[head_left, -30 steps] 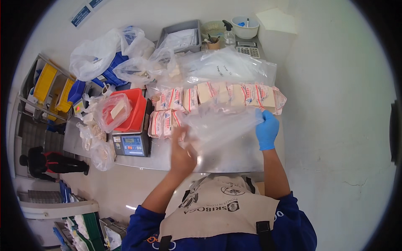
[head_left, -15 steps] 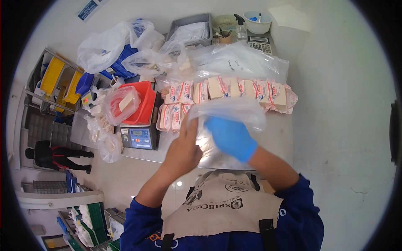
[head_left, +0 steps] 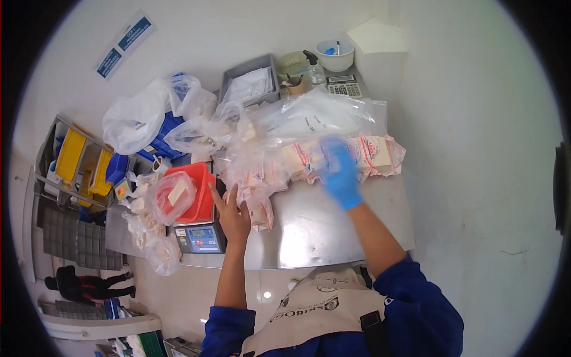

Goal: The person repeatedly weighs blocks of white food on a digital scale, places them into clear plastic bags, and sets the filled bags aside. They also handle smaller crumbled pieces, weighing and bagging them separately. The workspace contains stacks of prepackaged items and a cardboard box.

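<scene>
My left hand point(head_left: 234, 221), bare, has its fingers spread beside the red tray point(head_left: 206, 191) and at the edge of a clear plastic bag point(head_left: 253, 162). This bag lies over the left-hand wrapped blocks, so part of them is hidden. One pale block in white and red paper point(head_left: 260, 215) shows just right of my left fingers. My right hand point(head_left: 342, 183), in a blue glove, reaches onto the row of partly unwrapped pale blocks point(head_left: 380, 153). Motion smears its fingers, and whether they grip a block does not show.
The red tray, with a bagged pale block point(head_left: 177, 191), rests on a digital scale point(head_left: 199, 238). Behind the row lie clear plastic sheets point(head_left: 315, 116). A grey bin point(head_left: 276, 89), spray bottle point(head_left: 316, 72), calculator point(head_left: 344, 89) and white bowl point(head_left: 334, 58) stand farther back. Another person point(head_left: 89, 284) is far left.
The clear bag has left my hands and lies over the left-hand blocks. My left hand has moved left and spread its fingers; my right has reached forward to the row. The view has shifted.
</scene>
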